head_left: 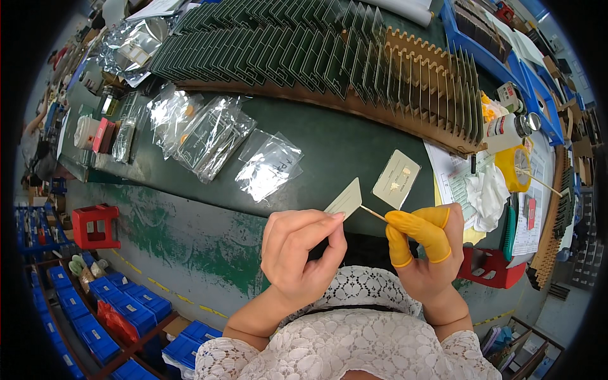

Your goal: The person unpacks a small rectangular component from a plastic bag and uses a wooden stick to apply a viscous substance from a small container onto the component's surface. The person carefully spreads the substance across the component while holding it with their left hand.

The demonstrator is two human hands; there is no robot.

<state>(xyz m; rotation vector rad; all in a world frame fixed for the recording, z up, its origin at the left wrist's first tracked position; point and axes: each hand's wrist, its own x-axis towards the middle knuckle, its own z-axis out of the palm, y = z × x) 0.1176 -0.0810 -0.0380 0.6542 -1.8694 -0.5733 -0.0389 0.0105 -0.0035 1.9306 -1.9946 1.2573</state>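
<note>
My left hand (pixel 301 250) pinches a small pale, thin card (pixel 345 199) between thumb and fingers, holding it up over the near edge of the green worktop (pixel 329 149). My right hand (pixel 427 244), with yellow finger cots on thumb and two fingers, grips a thin wooden stick (pixel 373 213). The stick's tip touches the card's lower edge. A second pale card (pixel 396 178) with gold marks lies flat on the worktop just beyond both hands.
Clear plastic bags (pixel 269 166) with parts lie at the left of the worktop. A long slotted wooden rack (pixel 405 69) holding several green boards curves along the back. At right: papers, a white cloth (pixel 491 193), a bottle (pixel 506 130), a yellow tape roll (pixel 514 166). Blue bins (pixel 120 304) and a red stool (pixel 95 225) stand on the floor.
</note>
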